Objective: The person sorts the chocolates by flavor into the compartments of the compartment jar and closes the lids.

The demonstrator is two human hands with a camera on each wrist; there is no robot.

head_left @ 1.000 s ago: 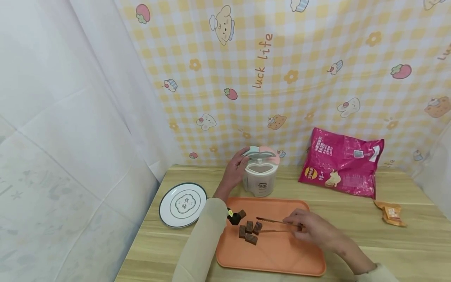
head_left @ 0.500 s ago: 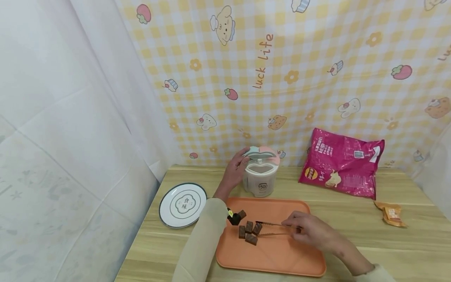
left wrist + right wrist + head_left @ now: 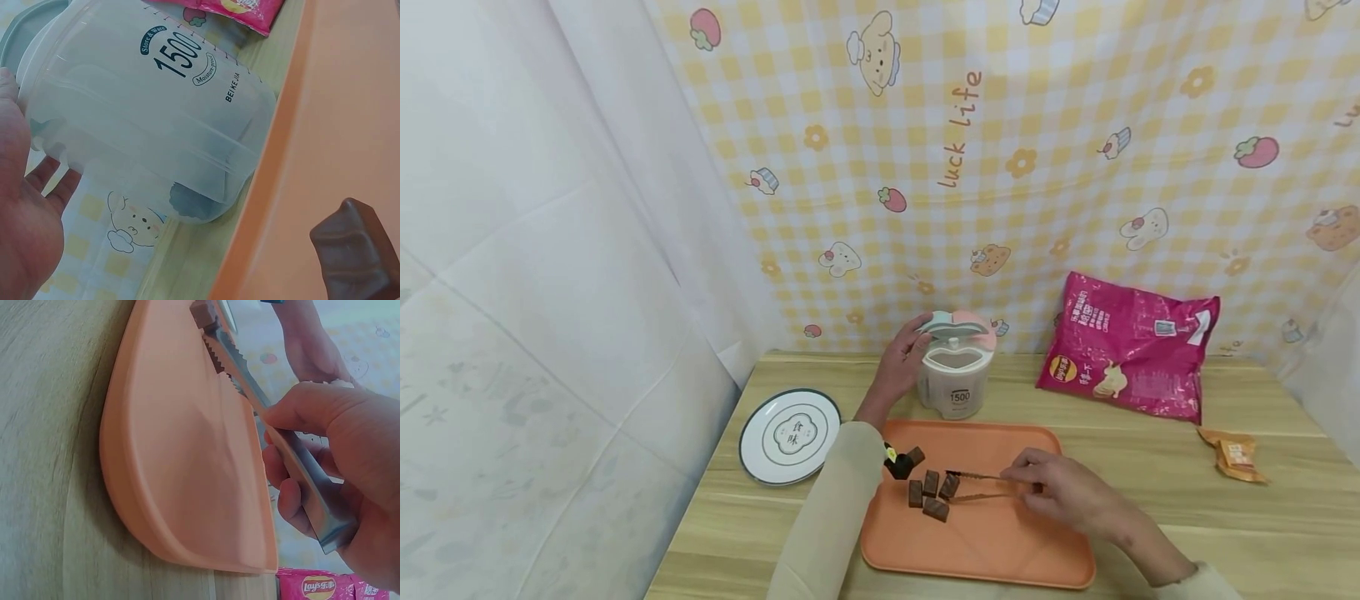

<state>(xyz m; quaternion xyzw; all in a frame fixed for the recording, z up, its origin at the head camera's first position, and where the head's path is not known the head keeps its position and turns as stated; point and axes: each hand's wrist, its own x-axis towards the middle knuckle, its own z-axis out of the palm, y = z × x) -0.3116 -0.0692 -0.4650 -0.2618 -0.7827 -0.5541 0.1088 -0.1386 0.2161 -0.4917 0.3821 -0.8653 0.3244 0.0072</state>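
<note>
My left hand (image 3: 901, 362) holds a clear plastic storage jar (image 3: 956, 392) marked 1500 by its upper left side, thumb at the rim in the left wrist view. The jar's two-coloured lid (image 3: 970, 325) has a raised flap above its opening. My right hand (image 3: 1063, 487) grips metal food tongs (image 3: 294, 469) over the orange tray (image 3: 1000, 542). Their toothed tips lie on either side of one chocolate piece (image 3: 950, 485); whether both touch it I cannot tell. Several other chocolate pieces (image 3: 936, 509) lie close by on the tray, one (image 3: 915, 456) beside my left wrist.
A white plate (image 3: 767, 442) with a dark rim lies left of the tray, partly behind the left sleeve. At the back right, a magenta chip bag (image 3: 1127, 350) leans against the checked curtain (image 3: 1060, 100). An orange wrapped snack (image 3: 1234, 456) lies on the wooden table (image 3: 1262, 533).
The tongs in my right hand have shifted slightly toward the tray's near side, bringing their tips around the rightmost chocolate piece. My left hand and the jar stay in place.
</note>
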